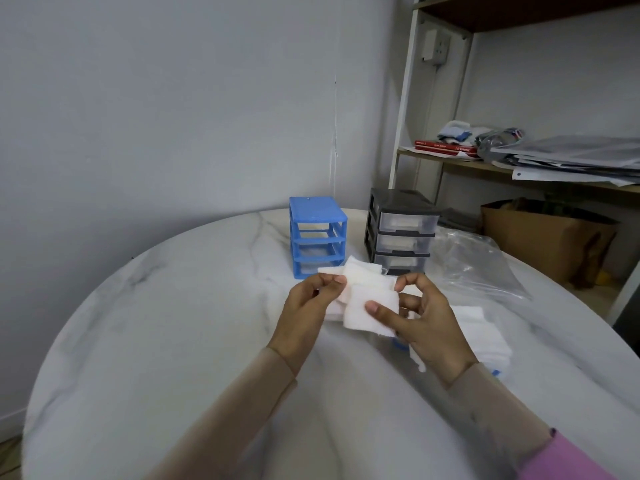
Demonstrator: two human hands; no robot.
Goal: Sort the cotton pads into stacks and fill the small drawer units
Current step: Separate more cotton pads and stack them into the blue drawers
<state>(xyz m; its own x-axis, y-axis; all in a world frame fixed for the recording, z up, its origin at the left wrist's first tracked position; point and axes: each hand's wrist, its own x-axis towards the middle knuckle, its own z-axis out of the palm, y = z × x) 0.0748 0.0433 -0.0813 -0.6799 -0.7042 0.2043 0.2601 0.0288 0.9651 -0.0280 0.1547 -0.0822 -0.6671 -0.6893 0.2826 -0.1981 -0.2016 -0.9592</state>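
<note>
Sorting step: both hands, left hand (304, 306) and right hand (427, 327), pinch square cotton pads (369, 299); next, align edges, then stack.

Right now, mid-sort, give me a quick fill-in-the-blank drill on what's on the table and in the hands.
1. Both hands, left hand and right hand, hold white ____.
2. The drawer unit on the left is ____ in colour.
3. The grey unit has ____ drawers with white contents showing through.
4. A clear ____ bag lies right of the grey unit.

Missing words: cotton pads; blue; see-through; plastic.
</note>
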